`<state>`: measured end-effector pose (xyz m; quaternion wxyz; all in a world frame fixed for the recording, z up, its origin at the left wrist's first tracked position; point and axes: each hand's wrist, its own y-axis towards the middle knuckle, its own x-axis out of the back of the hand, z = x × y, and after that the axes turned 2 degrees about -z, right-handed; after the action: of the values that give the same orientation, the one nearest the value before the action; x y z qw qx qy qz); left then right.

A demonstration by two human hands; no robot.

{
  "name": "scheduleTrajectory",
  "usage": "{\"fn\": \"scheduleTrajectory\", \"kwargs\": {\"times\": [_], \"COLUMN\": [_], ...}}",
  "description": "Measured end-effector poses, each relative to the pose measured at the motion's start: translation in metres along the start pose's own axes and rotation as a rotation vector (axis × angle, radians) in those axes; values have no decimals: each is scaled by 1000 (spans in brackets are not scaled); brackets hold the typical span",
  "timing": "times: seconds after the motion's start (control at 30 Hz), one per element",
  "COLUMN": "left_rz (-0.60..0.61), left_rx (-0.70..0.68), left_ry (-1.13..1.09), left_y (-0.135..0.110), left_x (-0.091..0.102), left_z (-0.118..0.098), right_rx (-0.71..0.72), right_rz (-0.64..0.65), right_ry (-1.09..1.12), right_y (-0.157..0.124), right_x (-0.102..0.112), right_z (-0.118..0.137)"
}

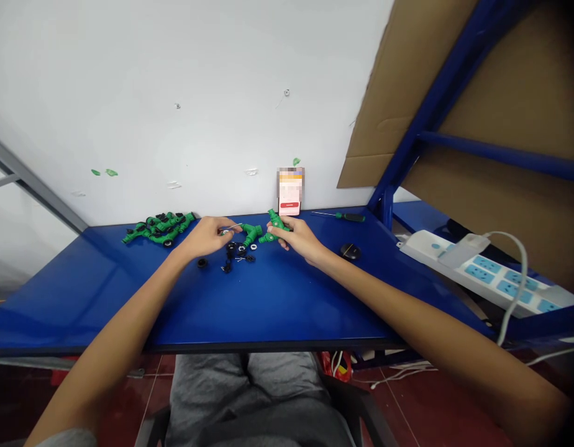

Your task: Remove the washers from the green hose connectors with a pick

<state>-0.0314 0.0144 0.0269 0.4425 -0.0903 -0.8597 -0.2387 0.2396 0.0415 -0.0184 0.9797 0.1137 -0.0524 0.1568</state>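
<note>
1. Green plastic branched fitting (275, 225) sits in the right hand (300, 239). Fingers and thumb are closed around it, and it is raised just off the blue metal worktop (268, 304) near the far edge. Lifted like that, it looks free to be turned in the fingers.
2. The left hand (207, 237) rests low on the worktop with its fingers curled. Its tips are pinched on a thin silvery piece (235, 227) that pokes toward the right hand; I cannot tell what the piece is.
3. Between the hands lies a second green fitting (252, 233). Just on its near side is a scatter of small black and white rings (239, 251), close under the fingertips, probably so neither arm has to stretch.
4. A heap of green fittings (159, 227) sits toward the far left corner, well apart from the rings, seemingly kept out of the way.
5. Toward the far right corner lie a green-handled screwdriver (346, 216) and, nearer, a black round disc (350, 251). A small card (291, 192) leans on the wall at the far edge.
6. The near half of the worktop carries only the two forearms, so elbows have room. Past the right edge, a blue frame post (384, 211) and a white power strip (492, 273) limit any swing that way.
</note>
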Motion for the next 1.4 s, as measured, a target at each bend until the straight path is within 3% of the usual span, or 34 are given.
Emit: {"fn": "scheduleTrajectory", "kwargs": {"times": [0.27,0.43,0.53,0.8,1.0,1.23,1.4], "left_rz": [-237,-365,-401,-268,-184,-110,-198], "left_rx": [21,-58,-24,72,48,-11,-37], "left_ry": [-12,-23,-59,-212,-319,-309,-283], "left_y": [-2,-7,-7,-5,-7,-7,-7], "left_x": [-14,-27,-31,-23,-23,-31,-24], "left_z": [-3,-9,-7,-18,-33,-32,-33], "right_rx": [4,20,50,108,274,49,9], "right_rz": [-19,85,158,189,114,251,230], "right_ry": [177,317,364,344,184,304,362], "right_y": [0,-7,-8,-6,-6,-8,-8], "right_x": [2,-2,-5,-5,-5,-12,-9], "right_z": [-1,6,7,1,2,1,6]}}
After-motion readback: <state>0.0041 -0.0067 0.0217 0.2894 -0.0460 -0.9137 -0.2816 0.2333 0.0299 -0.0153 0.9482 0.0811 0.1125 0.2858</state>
